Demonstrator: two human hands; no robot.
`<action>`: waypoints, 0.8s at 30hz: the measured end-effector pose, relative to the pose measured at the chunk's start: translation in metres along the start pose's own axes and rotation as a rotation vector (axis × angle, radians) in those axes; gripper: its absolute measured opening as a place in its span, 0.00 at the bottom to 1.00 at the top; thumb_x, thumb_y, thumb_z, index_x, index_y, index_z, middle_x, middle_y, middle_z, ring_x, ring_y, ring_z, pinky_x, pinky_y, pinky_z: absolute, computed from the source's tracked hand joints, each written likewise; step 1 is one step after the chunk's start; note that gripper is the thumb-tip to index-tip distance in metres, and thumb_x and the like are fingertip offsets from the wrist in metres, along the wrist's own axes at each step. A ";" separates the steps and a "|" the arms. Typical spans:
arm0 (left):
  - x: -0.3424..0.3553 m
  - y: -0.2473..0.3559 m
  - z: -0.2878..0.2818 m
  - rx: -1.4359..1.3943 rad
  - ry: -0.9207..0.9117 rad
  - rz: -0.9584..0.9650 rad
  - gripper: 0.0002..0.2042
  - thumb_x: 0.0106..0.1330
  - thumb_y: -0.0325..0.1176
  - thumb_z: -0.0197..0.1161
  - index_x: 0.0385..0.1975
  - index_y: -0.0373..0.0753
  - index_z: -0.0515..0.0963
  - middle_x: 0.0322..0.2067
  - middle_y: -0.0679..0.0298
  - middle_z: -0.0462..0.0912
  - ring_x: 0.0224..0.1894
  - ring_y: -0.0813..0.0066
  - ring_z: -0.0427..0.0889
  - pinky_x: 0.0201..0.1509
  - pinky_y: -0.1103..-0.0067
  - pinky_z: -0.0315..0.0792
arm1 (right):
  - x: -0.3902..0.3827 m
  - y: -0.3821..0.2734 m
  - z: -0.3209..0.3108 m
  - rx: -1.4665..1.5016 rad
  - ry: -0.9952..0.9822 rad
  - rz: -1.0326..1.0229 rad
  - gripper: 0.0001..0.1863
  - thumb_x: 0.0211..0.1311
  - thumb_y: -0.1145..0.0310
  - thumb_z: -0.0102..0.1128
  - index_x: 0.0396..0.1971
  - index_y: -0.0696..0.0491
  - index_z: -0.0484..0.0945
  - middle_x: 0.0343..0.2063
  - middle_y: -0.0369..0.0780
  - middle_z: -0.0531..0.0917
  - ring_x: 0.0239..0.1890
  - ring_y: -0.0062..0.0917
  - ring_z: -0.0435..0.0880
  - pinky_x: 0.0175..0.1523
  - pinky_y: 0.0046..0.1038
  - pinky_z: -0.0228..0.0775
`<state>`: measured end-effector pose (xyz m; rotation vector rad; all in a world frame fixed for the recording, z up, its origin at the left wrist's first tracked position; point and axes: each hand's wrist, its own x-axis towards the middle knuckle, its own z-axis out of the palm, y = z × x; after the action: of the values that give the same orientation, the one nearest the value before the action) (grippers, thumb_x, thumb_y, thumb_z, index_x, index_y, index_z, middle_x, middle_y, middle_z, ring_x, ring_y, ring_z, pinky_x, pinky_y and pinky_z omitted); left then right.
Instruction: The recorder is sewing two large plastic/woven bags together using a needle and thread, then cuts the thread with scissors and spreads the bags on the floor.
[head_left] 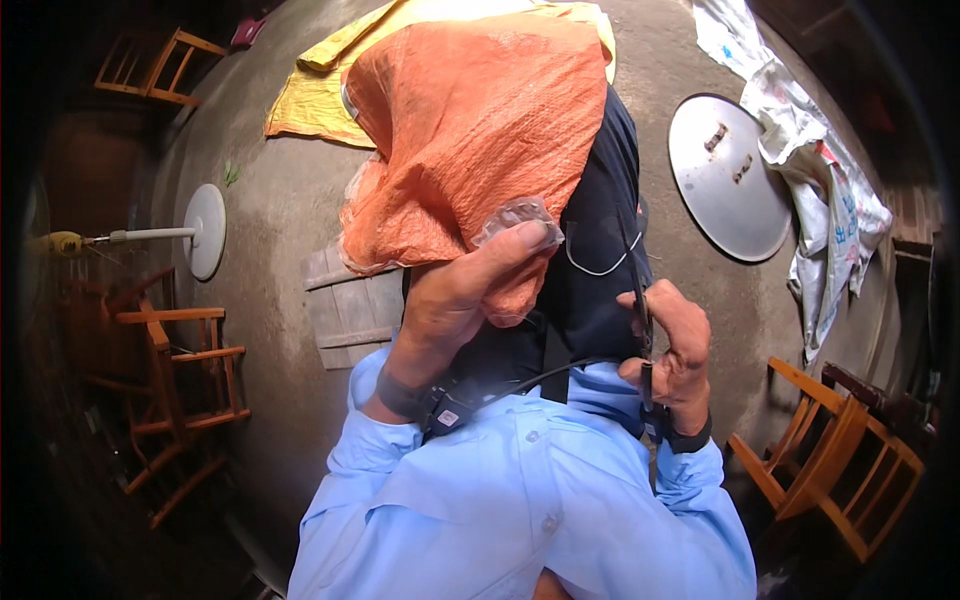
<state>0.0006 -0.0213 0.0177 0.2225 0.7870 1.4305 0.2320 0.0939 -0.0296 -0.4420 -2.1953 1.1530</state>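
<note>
An orange woven sack [490,110] lies draped across my lap and over dark trousers. My left hand [450,305] is closed on its near edge, the thumb pressing a crumpled piece of clear plastic [515,212] against the cloth. To the right, my right hand [675,345] is curled with its fingers around a long, thin dark thing [645,310] that stands nearly upright; its kind is unclear. A thin white string [597,271] loops over the trousers between the sack and my right hand. Both wrists wear dark straps, with a black cord at the left one.
A yellow sack [318,105] lies beneath the orange one. On the floor at right are a round metal lid [730,180] and a white printed sack [825,190]. Wooden chairs [830,450] stand at both sides. A round white base [205,232] with a pole is at left.
</note>
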 end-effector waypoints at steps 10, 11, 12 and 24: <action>-0.018 0.026 -0.022 0.217 0.384 0.417 0.20 0.64 0.30 0.63 0.55 0.30 0.74 0.48 0.55 0.82 0.48 0.68 0.83 0.55 0.74 0.77 | -0.137 0.091 -0.045 -0.283 0.314 0.776 0.15 0.60 0.62 0.67 0.27 0.60 0.77 0.16 0.40 0.73 0.20 0.27 0.74 0.28 0.30 0.65; -0.018 0.031 -0.022 0.208 0.381 0.451 0.22 0.64 0.30 0.63 0.58 0.29 0.72 0.49 0.54 0.81 0.49 0.67 0.83 0.55 0.73 0.77 | -0.160 0.110 -0.043 -0.412 0.305 0.859 0.18 0.60 0.59 0.67 0.25 0.61 0.77 0.15 0.41 0.73 0.20 0.27 0.73 0.28 0.31 0.65; -0.019 0.034 -0.024 0.198 0.379 0.483 0.25 0.64 0.30 0.63 0.60 0.29 0.70 0.51 0.53 0.80 0.50 0.66 0.82 0.56 0.73 0.77 | -0.184 0.126 -0.040 -0.541 0.293 0.942 0.21 0.61 0.56 0.67 0.23 0.61 0.76 0.15 0.43 0.72 0.19 0.26 0.71 0.28 0.32 0.65; -0.025 -0.027 -0.032 1.940 0.143 0.646 0.15 0.66 0.39 0.63 0.52 0.46 0.79 0.49 0.63 0.83 0.54 0.67 0.80 0.58 0.71 0.74 | -0.226 0.200 -0.026 -0.443 0.082 0.933 0.17 0.54 0.62 0.70 0.30 0.64 0.83 0.25 0.53 0.84 0.29 0.38 0.86 0.37 0.37 0.76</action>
<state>0.0045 -0.0589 -0.0132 1.9656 2.1268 0.7067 0.4221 0.1002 -0.2651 -1.7981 -2.1877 1.0022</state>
